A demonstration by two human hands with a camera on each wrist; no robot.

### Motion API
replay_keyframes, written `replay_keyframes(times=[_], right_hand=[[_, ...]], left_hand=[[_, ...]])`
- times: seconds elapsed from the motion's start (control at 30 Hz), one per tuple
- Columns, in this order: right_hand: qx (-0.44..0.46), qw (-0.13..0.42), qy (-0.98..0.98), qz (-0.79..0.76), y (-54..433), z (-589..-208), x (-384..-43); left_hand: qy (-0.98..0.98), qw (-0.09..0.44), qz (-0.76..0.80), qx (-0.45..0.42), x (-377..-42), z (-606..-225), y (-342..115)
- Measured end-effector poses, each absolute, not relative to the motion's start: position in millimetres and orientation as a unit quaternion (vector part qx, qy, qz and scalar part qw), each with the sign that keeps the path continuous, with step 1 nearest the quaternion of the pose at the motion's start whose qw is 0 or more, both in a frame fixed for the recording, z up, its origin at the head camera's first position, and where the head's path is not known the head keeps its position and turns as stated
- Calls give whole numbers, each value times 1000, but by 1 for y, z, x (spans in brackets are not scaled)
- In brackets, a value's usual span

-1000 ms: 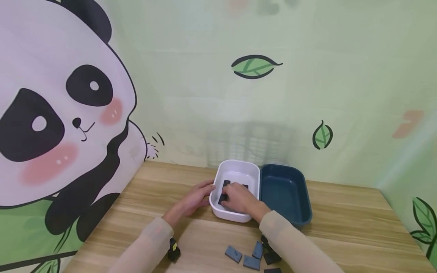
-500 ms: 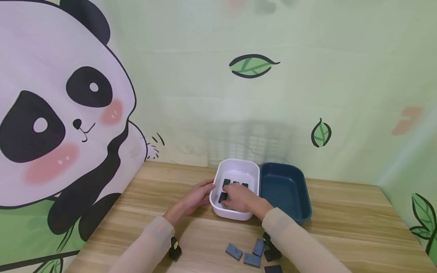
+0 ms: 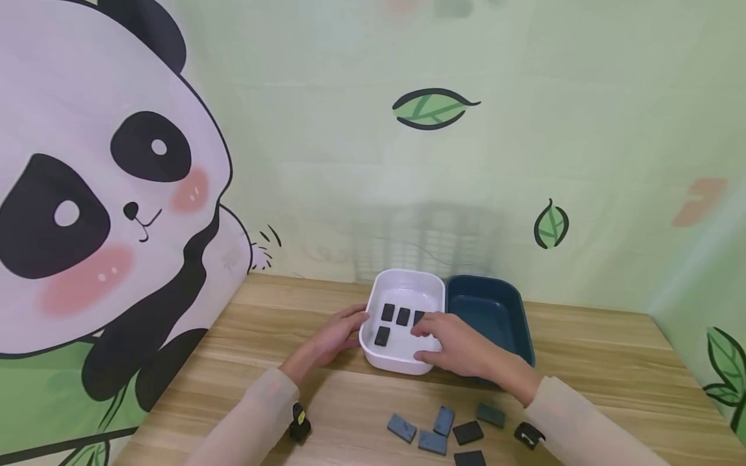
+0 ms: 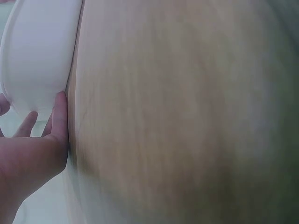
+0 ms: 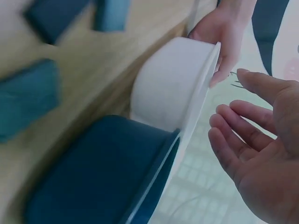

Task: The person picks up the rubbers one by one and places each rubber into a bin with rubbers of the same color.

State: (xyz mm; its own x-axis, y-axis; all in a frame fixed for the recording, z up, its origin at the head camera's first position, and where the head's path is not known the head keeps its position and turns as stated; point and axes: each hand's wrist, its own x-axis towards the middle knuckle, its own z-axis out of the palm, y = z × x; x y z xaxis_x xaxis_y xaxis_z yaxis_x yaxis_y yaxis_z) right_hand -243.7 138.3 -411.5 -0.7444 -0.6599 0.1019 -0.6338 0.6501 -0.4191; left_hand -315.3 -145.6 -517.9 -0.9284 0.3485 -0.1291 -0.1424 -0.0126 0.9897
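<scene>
My left hand (image 3: 335, 336) rests against the left side of a white plastic tub (image 3: 402, 364), its fingers touching the outer wall; the left wrist view shows those fingers (image 4: 59, 114) stretched out along it. Inside the tub lie several small black rectangular tiles, such as one near the front left (image 3: 382, 336) and another farther back (image 3: 403, 316). Over the tub's right side hovers my right hand (image 3: 457, 343), thumb and fingers apart with nothing between them. It partly covers the tile at the right end of the back row (image 3: 419, 316).
A dark blue tub (image 3: 527, 336) stands against the white one's right side. Loose blue-grey tiles (image 3: 432, 443) and black tiles (image 3: 469, 432) lie on the wooden table (image 3: 600, 362) in front. The printed wall (image 3: 326, 194) rises behind.
My right hand has risen off the tiles and moved right, its fingers spreading, which uncovers the tiles in the white tub. The left hand stays at the tub's side.
</scene>
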Motion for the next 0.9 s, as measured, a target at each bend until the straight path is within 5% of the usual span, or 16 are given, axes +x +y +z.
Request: replay_keyframes(times=[0.5, 0.9], right_hand=[[-307, 90, 905, -280, 223, -447, -158], [-268, 111, 918, -271, 226, -480, -146]], left_hand=[[687, 180, 701, 69, -314, -518, -147], [693, 186, 693, 68, -315, -515, -147]])
